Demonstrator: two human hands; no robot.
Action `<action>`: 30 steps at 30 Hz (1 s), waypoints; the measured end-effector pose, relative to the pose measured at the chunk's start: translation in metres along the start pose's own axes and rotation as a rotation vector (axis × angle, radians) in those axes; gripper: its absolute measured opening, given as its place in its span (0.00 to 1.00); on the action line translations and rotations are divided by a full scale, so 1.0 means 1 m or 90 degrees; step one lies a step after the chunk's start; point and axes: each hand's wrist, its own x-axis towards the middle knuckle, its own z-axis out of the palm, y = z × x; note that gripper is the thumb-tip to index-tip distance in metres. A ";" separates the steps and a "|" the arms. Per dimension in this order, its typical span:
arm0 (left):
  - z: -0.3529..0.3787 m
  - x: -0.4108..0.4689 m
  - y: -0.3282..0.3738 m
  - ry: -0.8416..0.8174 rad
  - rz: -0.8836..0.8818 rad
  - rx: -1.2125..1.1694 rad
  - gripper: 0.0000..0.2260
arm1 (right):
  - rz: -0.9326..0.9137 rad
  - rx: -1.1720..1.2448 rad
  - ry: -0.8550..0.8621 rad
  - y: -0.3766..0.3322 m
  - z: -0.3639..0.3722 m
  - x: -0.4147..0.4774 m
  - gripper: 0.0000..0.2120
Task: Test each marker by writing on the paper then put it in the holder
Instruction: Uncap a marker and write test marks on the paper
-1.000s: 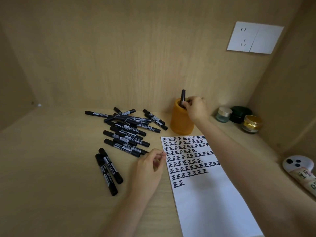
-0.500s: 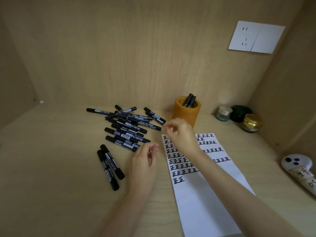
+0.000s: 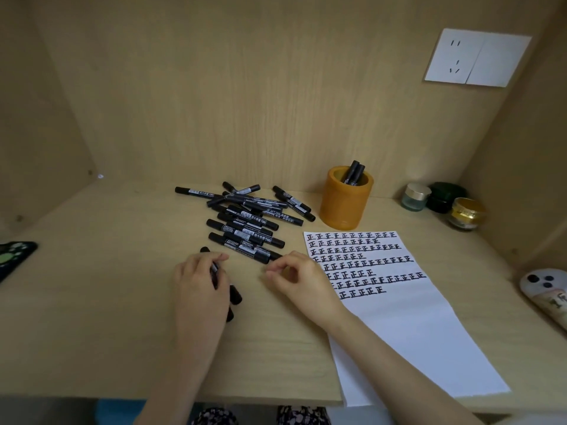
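Gripping a marker (image 3: pixel 235 296) lying left of the paper (image 3: pixel 414 317), the left hand (image 3: pixel 199 286) opens the next test; the right hand (image 3: pixel 297 277) hovers beside it, loosely curled, empty. Uncapping should follow, before writing and the orange holder (image 3: pixel 346 207)

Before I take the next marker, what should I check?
Right hand free: ok, it holds nothing.
Left hand grip on the two separate markers: cannot tell, the hand covers them.
Blank space on paper: ok, lower half unwritten.
Room in orange holder: ok, only two markers inside.
Untested marker pile reachable: ok, lies just beyond both hands.
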 end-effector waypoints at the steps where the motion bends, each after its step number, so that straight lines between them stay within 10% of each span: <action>1: -0.003 0.000 -0.005 -0.002 -0.018 0.004 0.10 | -0.003 -0.002 -0.012 -0.004 0.003 -0.002 0.08; 13: -0.008 -0.006 0.006 -0.114 -0.114 -0.151 0.14 | 0.012 -0.155 -0.015 -0.030 0.025 -0.010 0.19; 30: 0.004 -0.011 0.011 -0.173 -0.094 -0.162 0.13 | -0.015 -0.239 0.000 -0.005 -0.009 -0.023 0.09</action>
